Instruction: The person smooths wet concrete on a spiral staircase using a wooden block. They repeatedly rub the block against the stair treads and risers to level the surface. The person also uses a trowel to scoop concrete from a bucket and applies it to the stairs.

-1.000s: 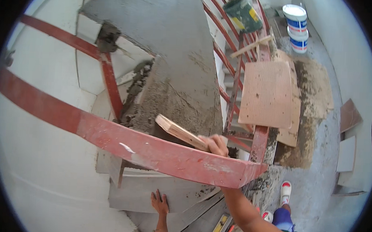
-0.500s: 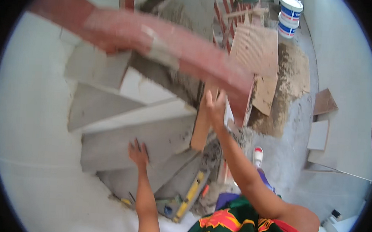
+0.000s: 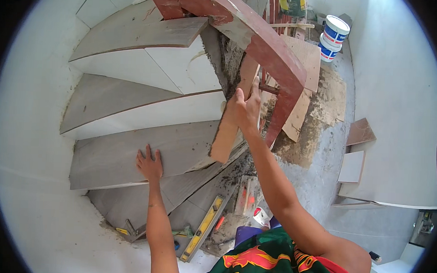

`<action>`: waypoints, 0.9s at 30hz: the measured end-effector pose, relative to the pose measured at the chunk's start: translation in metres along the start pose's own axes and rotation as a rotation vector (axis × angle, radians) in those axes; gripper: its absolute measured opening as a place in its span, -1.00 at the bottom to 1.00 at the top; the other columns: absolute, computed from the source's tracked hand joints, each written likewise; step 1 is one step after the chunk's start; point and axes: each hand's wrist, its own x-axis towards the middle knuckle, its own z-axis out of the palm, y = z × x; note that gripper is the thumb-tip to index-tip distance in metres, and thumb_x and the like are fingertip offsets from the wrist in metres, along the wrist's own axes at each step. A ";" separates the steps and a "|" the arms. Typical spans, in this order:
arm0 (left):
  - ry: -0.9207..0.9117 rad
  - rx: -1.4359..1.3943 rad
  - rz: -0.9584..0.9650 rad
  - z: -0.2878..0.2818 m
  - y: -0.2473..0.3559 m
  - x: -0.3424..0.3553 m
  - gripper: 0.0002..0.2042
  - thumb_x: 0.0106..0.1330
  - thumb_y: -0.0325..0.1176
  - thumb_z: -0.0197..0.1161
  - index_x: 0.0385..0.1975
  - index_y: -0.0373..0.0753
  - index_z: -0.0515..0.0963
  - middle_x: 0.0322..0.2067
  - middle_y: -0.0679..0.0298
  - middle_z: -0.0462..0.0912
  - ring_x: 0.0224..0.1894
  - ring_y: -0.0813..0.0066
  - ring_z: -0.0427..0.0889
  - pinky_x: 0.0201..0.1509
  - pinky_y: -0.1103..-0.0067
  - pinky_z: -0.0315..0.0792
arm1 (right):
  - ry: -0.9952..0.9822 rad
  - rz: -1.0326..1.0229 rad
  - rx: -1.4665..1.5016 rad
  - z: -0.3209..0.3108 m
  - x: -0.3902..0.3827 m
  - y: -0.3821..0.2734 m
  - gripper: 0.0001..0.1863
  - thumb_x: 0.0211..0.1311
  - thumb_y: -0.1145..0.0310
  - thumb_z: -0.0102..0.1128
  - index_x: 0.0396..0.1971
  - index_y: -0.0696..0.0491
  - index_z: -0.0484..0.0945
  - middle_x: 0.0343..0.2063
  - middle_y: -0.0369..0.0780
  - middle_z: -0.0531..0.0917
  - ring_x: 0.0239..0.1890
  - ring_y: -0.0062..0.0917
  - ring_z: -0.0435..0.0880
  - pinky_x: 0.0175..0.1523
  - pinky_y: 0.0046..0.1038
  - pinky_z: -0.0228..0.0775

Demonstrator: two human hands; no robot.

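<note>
My left hand lies palm down, fingers spread, on a grey tile stair tread. In my right hand is a narrow brown tile strip, gripped near its upper part. The strip slants along the inner end of the treads, beside the red curved stair railing. Its lower end is over the right end of the tread under my left hand; whether it touches there I cannot tell. My fingers and the railing hide part of the strip.
Below the tread lie a yellow spirit level, an orange-red tool or marker and a green-headed hammer-like tool. White and blue buckets stand stacked at far right. Loose tiles lean on the right wall. Cardboard-like sheets cover floor beyond the railing.
The head view has shifted, so the railing sits further up and right and more steps show. My left hand stays on the tread; my right hand still holds the strip, now tilted more.
</note>
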 end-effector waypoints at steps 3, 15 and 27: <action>-0.012 0.008 -0.001 -0.001 -0.004 0.000 -0.41 0.37 0.21 -0.11 0.35 0.15 0.25 0.38 0.03 0.09 0.43 0.07 -0.01 0.44 0.12 -0.15 | 0.015 -0.113 0.079 0.002 -0.010 -0.009 -0.25 0.21 0.44 0.06 0.40 0.10 0.00 0.03 0.18 0.52 0.07 -0.04 0.55 0.18 -0.28 0.32; -0.026 0.026 -0.016 -0.005 0.002 -0.001 -0.42 0.37 0.21 -0.15 0.36 0.18 0.23 0.40 0.08 0.07 0.43 0.09 -0.01 0.44 0.12 -0.14 | 0.012 -0.014 0.018 0.000 0.002 -0.051 -0.36 0.20 0.48 0.05 0.26 0.38 0.14 0.12 0.14 0.45 0.15 -0.22 0.47 0.24 -0.42 0.23; -0.005 0.003 -0.018 -0.001 -0.005 0.001 -0.44 0.37 0.20 -0.12 0.34 0.18 0.27 0.38 0.07 0.09 0.43 0.09 0.00 0.43 0.11 -0.13 | 0.025 -0.177 0.086 0.006 0.022 -0.031 -0.31 0.21 0.52 0.11 0.33 0.29 0.09 0.04 0.03 0.54 0.01 -0.42 0.52 0.13 -0.52 0.29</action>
